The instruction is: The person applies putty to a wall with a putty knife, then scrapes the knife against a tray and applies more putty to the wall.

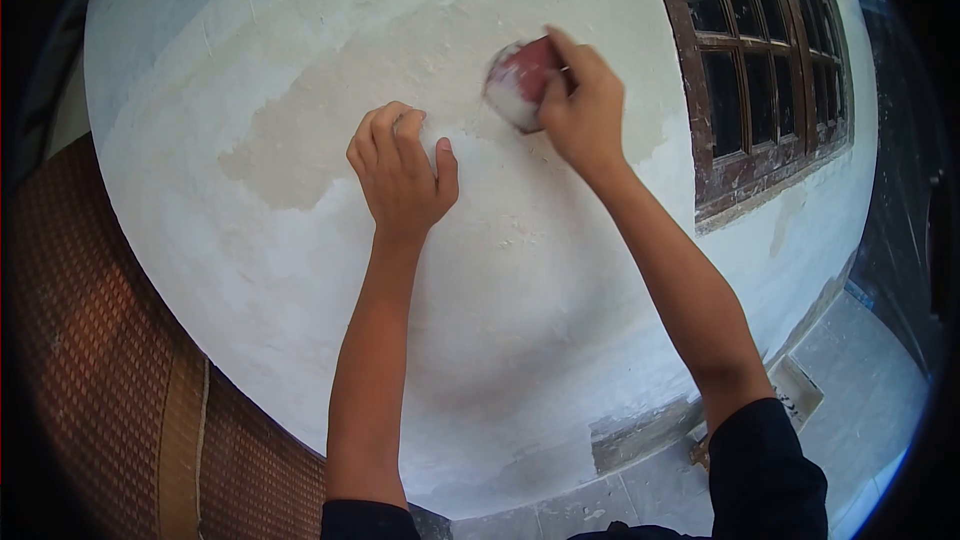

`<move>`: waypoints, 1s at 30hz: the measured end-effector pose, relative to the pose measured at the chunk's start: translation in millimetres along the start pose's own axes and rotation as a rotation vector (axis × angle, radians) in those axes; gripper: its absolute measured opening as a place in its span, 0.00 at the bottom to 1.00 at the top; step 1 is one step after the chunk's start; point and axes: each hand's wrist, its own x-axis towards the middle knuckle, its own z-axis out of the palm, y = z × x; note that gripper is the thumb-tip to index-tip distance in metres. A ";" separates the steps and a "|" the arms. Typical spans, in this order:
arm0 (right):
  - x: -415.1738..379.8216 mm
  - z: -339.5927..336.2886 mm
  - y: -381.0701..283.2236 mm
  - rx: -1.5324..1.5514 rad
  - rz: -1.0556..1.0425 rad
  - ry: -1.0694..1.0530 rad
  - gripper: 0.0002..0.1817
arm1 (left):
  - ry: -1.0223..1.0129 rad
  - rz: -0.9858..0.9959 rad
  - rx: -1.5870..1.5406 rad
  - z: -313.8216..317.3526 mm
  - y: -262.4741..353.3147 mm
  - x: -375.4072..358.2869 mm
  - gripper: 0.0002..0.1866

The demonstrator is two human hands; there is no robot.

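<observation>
Right hand [587, 105] pinches the white-smeared red scraper [522, 78] by 1 edge, apparently leaving the opposite edge, left of its fingers, free for the wall [520, 310]. Left hand [403, 175], lower left, rests fingers curled, thumb apart, presumably bracing; contact unclear.

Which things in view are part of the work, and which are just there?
In use:
- red-and-white flat tool, in the right hand
- pale patchy wall
- left hand, at the wall, holding no tool

Apparently just there:
- barred window
- brown woven panel
</observation>
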 end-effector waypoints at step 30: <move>19.6 -23.8 5.1 0.187 0.121 -0.181 0.19 | -0.006 -0.006 0.016 -2.5 0.1 3.2 0.21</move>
